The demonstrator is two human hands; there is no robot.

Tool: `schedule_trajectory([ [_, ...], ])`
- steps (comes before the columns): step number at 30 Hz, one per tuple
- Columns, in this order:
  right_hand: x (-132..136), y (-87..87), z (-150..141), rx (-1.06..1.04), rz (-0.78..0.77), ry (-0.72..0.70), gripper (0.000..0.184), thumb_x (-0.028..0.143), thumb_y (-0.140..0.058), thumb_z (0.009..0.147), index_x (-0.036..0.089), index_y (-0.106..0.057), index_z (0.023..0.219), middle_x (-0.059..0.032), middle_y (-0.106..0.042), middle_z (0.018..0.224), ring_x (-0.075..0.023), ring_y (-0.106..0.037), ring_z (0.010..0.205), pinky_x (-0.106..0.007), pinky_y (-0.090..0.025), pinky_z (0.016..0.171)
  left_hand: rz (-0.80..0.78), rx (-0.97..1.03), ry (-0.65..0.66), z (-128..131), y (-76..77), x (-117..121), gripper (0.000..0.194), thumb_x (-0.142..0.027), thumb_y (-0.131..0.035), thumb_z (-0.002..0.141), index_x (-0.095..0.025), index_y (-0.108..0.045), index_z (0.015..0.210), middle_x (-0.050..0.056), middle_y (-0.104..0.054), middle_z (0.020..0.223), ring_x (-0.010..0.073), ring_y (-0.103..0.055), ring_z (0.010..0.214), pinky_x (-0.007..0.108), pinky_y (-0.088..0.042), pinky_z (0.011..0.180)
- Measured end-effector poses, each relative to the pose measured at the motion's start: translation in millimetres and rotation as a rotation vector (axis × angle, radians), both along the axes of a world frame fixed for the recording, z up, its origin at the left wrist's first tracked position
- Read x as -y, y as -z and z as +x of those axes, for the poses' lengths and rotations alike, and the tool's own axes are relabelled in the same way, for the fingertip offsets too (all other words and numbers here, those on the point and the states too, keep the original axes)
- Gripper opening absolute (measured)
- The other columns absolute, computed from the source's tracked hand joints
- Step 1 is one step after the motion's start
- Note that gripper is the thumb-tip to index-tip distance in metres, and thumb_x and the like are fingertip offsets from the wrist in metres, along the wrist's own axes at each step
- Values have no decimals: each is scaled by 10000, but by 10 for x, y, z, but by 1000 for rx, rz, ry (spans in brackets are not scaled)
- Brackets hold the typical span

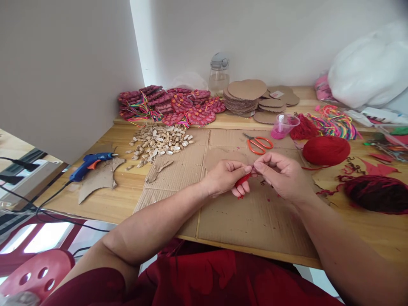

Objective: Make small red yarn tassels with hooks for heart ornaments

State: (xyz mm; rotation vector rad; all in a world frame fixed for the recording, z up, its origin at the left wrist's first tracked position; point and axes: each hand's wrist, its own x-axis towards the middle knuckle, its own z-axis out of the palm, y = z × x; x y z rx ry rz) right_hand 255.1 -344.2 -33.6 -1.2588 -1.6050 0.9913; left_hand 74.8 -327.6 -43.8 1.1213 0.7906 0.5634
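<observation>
Head view: small red yarn bundle (243,180) gripped in left hand (227,176), long axis slanted down-left from thumb; upper end seemingly pinched by right hand (283,176), just beside, above flat brown cardboard sheet (232,221).

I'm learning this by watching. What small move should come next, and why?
I'd probably pull the red yarn gently tight with the right hand: the left hand holds it, the two hands meet beside it, and the orange-handled scissors lie apart on the cardboard.
</observation>
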Motion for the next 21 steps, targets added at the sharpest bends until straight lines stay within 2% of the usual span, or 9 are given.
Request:
schedule_trajectory([
  [5,-1,-2,-30,42,101,62,178,340,-624,858,193,-609,760,-29,-674,681,-146,-613,606,-261,-487,551,-48,21,-16,16,-17,-6,370,-430,-452,963,-103,-591,863,25,-639,579,99,-593,445,189,-486,433],
  [11,50,22,-60,201,235,139,143,309,-581,888,202,-600,794,7,-618,604,-119,-531,509,-240,-404,484,-65,9,33,17,6,6,400,-452,-494,942,-79,-635,912,32,-637,591,95,-598,466,193,-499,458],
  [15,44,65,-53,200,222,147,166,338,-582,898,200,-596,807,8,-619,621,-110,-507,500,-240,-382,477,-61,-12,69,40,25,54,373,-451,-550,913,-88,-635,943,26,-643,599,92,-610,489,189,-510,488],
  [21,-6,145,-33,94,209,155,194,356,-556,919,200,-543,803,20,-576,633,-112,-512,529,-243,-397,494,-81,51,55,64,23,82,340,-405,-494,949,-90,-623,962,31,-650,609,98,-613,490,198,-515,482],
])
